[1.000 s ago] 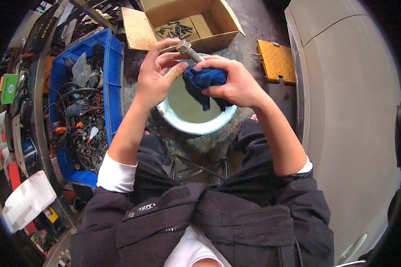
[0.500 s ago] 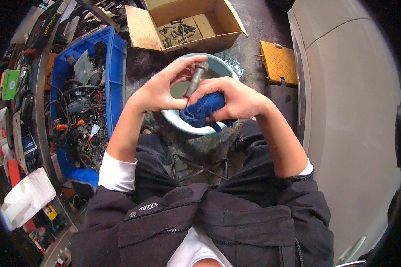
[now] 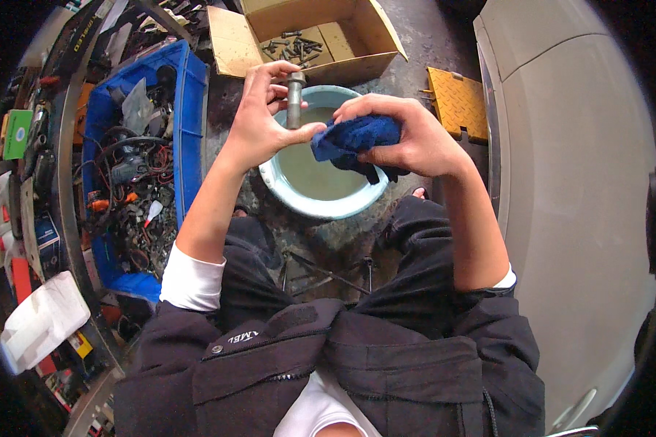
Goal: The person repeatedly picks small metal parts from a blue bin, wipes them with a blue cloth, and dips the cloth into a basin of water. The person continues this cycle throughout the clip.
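Between the thumb and fingers of my left hand [image 3: 259, 120] stands a grey metal bolt [image 3: 294, 102], nearly upright with its head at the top. My right hand [image 3: 423, 138] is closed around a crumpled blue cloth [image 3: 361, 138], whose lower folds hang down. The cloth is apart from the bolt, a little to its right. Below both hands is a pale blue basin [image 3: 328, 210] holding cloudy water. Part of the basin's far right rim is hidden by my right hand and the cloth.
An open cardboard box [image 3: 350, 69] with several dark bolts [image 3: 291, 49] lies beyond the basin. At left stands a blue crate [image 3: 189, 124] full of cables and parts, beside a cluttered shelf [image 3: 69, 146]. A yellow step plate [image 3: 457, 103] and a pale vehicle panel [image 3: 576, 182] are at right.
My left hand has moved up and left with the bolt, which now stands straighter. My right hand has drawn the blue cloth away to the right and slightly upward, off the bolt.
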### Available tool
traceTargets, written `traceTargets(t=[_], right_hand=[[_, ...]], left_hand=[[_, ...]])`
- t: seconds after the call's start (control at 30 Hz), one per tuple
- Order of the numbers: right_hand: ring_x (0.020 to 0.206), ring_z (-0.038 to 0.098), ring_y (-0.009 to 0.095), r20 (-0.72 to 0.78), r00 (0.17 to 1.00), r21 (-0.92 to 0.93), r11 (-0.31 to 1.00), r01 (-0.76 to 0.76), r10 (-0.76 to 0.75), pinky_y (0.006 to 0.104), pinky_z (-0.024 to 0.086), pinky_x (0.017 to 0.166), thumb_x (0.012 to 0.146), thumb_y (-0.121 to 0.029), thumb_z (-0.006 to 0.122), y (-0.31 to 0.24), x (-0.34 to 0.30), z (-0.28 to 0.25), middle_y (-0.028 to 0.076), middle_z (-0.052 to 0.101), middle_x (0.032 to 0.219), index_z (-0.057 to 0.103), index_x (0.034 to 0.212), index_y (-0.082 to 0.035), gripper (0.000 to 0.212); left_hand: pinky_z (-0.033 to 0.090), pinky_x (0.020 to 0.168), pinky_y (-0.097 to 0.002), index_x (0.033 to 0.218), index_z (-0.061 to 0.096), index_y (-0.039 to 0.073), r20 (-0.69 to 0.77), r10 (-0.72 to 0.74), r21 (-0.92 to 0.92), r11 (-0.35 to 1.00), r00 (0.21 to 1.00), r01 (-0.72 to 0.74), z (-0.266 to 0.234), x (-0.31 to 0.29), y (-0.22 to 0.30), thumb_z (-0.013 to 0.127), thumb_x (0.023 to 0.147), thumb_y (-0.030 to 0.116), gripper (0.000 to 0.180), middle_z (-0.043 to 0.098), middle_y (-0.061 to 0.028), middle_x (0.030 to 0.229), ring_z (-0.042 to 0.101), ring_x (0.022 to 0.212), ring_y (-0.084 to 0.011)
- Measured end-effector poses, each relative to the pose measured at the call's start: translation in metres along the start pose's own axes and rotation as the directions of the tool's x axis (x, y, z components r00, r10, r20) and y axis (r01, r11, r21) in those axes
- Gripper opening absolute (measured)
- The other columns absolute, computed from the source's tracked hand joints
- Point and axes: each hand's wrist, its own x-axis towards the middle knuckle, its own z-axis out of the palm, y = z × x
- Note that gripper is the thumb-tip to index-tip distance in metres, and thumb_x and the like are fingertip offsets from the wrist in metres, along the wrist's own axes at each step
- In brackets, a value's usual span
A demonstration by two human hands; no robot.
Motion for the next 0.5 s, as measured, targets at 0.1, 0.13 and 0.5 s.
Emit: traceTargets(t=[0.1, 0.13, 0.5], right_hand=[[0.107, 0.069, 0.019, -0.033, 0.999, -0.039, 0.998, 0.04, -0.041, 0.0361, 0.053, 0.1, 0.07, -0.005, 0.081, 0.003, 0.002, -0.002, 0.009, 0.074, 0.112, 0.071, 0.121, -0.007, 0.052], [0.106, 0.07, 0.019, -0.056, 0.998, -0.053, 0.999, 0.006, -0.009, 0.0357, 0.054, 0.099, 0.07, -0.005, 0.081, 0.003, 0.002, -0.004, 0.009, 0.074, 0.111, 0.071, 0.121, -0.007, 0.052], [0.114, 0.068, 0.039, -0.112, 0.994, -0.486, 0.873, -0.043, -0.013, 0.0459, 0.054, 0.104, 0.069, 0.001, 0.076, -0.004, 0.011, 0.045, 0.015, 0.068, 0.122, 0.073, 0.122, -0.016, 0.056]], left_hand=[[0.055, 0.101, -0.0374, 0.135, 0.05, 0.007, -0.044, 0.11, -0.033, 0.993, 0.993, -0.112, 0.0, 0.004, -0.006, 0.098, 0.065, 0.014, 0.084, 0.058, -0.0085, 0.125, 0.064, 0.112, -0.0204], [0.055, 0.102, -0.0374, 0.134, 0.051, 0.006, -0.037, 0.124, 0.033, 0.992, 0.992, -0.123, -0.001, 0.003, -0.006, 0.098, 0.065, 0.015, 0.084, 0.059, -0.009, 0.126, 0.064, 0.112, -0.021], [0.052, 0.101, -0.0426, 0.126, 0.055, 0.005, 0.015, 0.323, 0.602, 0.752, 0.946, -0.266, 0.02, -0.003, -0.005, 0.089, 0.057, 0.003, 0.076, 0.057, -0.0166, 0.12, 0.059, 0.117, -0.0375]])
